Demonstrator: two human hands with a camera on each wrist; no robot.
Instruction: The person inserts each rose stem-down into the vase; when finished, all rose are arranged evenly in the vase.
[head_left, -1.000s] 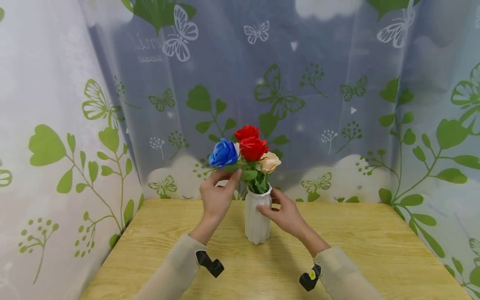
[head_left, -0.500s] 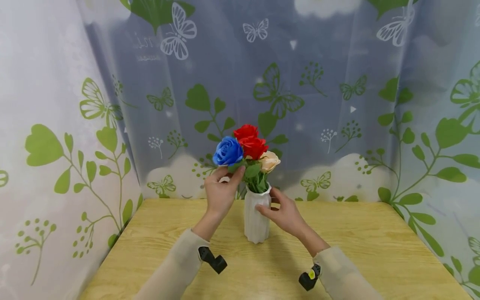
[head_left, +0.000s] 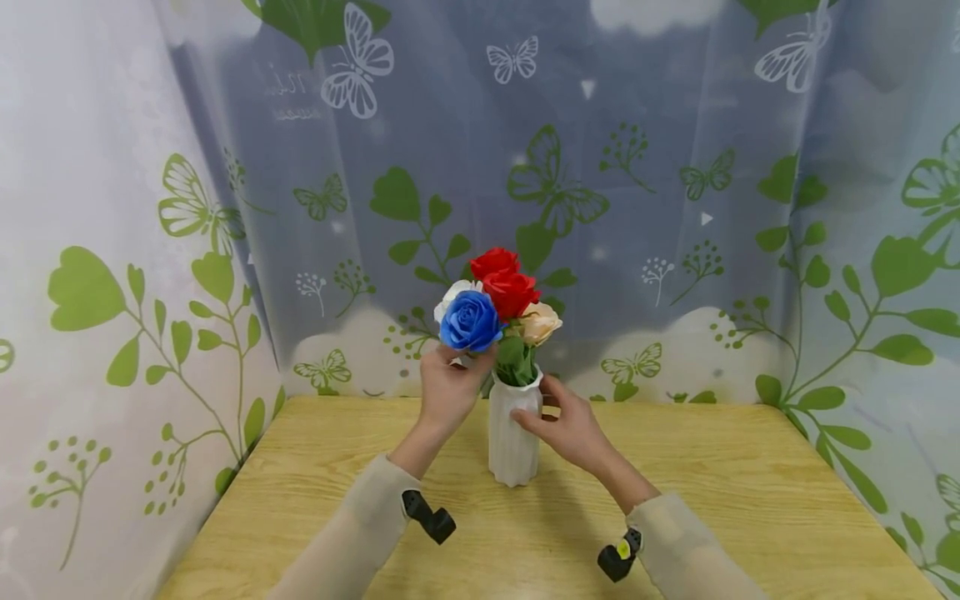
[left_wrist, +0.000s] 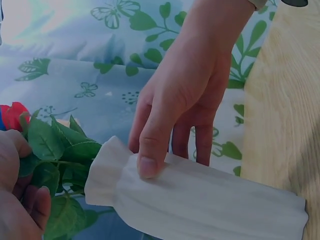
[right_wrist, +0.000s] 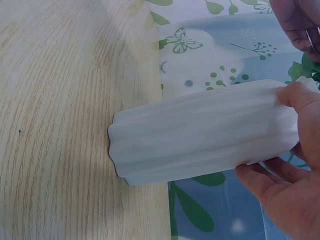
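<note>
A white fluted vase (head_left: 513,446) stands upright on the table and holds several roses. My right hand (head_left: 573,425) grips it near the rim, thumb in front, as the right wrist view also shows. My left hand (head_left: 450,392) pinches the blue rose (head_left: 470,321) just below its bloom; the fingertips are partly hidden behind the petals. Two red roses (head_left: 510,292) rise behind the blue one. A cream rose (head_left: 542,323) leans to the right, and a white rose (head_left: 453,296) shows behind the blue bloom. Green leaves (left_wrist: 47,140) fill the space above the vase mouth.
The wood-grain table (head_left: 300,483) ends at a back edge just behind the vase. A curtain (head_left: 637,275) printed with leaves and butterflies hangs close behind and along both sides. A small black camera (head_left: 429,517) sits on each sleeve.
My left hand has moved right and slightly down with the blue rose, whose bloom now faces forward. The white rose behind it has come into view. My right hand and the vase have stayed put.
</note>
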